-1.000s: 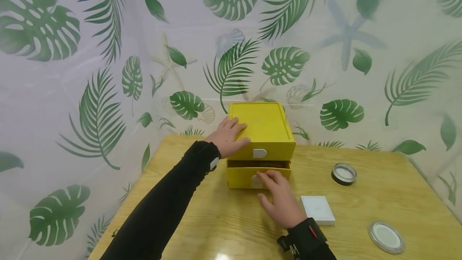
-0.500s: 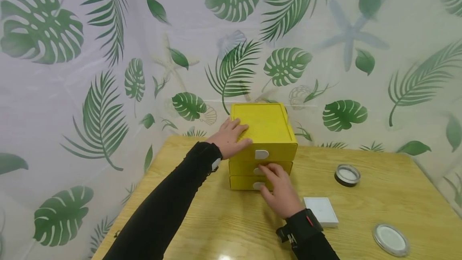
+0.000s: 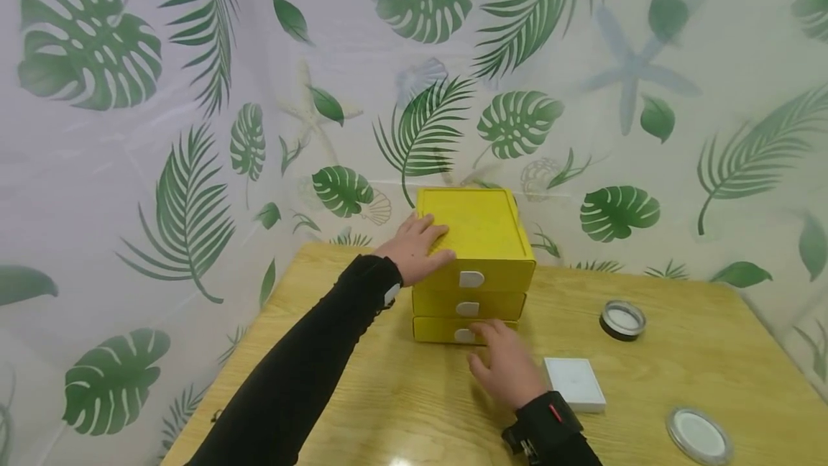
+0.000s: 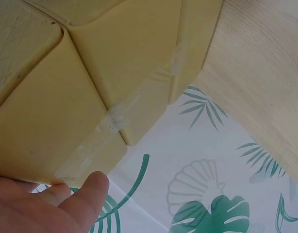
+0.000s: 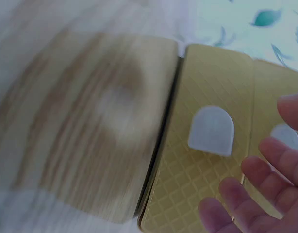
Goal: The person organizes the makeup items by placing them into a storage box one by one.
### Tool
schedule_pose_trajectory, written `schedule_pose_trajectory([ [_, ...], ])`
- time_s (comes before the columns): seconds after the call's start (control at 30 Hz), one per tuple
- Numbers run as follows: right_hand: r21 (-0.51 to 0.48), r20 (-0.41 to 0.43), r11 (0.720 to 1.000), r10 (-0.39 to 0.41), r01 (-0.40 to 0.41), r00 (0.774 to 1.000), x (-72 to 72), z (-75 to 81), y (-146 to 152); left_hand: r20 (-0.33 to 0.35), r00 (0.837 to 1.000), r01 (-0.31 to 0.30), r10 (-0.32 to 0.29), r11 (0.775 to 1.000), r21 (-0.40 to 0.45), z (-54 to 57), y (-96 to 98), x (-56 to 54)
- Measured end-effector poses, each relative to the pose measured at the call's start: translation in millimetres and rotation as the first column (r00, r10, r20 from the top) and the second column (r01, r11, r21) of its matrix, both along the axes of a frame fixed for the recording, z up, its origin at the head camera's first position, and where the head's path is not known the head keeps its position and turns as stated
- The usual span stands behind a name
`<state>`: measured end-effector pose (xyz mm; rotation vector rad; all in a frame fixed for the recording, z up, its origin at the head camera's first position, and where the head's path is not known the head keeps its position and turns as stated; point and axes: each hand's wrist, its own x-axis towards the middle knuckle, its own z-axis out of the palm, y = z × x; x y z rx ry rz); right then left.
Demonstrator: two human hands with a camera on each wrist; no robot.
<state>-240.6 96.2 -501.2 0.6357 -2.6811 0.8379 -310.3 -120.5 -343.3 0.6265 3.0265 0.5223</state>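
A yellow box with three stacked drawers stands on the table, all drawer fronts flush. Each front carries a white tab handle: top, middle, bottom. My left hand rests with spread fingers on the box's top left edge; the left wrist view has its fingertips against the yellow side, where clear tape runs. My right hand is in front of the bottom drawer, fingertips overlapping its front just right of the tab. In the right wrist view, the fingers are loosely extended and hold nothing.
Right of the right hand lies a square white box. Farther right are a round clear-topped container with a dark base and a round clear-rimmed disc. A leaf-patterned sheet hangs behind the wooden table.
A drawer below the top one, pulled out a second ago, is now pushed in. My right hand has moved from the middle tab down beside the bottom tab. My left hand stays on the box.
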Motion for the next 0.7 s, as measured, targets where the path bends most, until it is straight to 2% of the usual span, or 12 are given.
schedule_pose_trajectory([
  [0.1, 0.071, -0.017, 0.997, 0.018, -0.017, 1.0, -2.4, -2.3, -8.2, -0.004, 1.0, 0.003, -0.003, 1.0, 0.002, 0.7, 0.4, -0.3],
  [0.2, 0.108, -0.023, 0.994, 0.0, 0.003, 1.0, -4.0, -2.9, -17.3, -0.003, 1.0, 0.008, -0.008, 1.0, 0.003, 2.0, 0.7, -0.6],
  [0.47, 0.145, 0.036, 0.987, -0.07, 0.064, 0.997, -5.4, -0.3, -30.0, -0.005, 1.0, -0.006, 0.006, 1.0, 0.007, 2.6, 0.3, -0.4],
  [0.7, 0.158, 0.069, 0.986, -0.061, 0.05, 0.996, 3.5, 2.3, -28.8, 0.0, 1.0, -0.014, 0.014, 1.0, 0.009, -0.8, 1.5, -1.1],
])
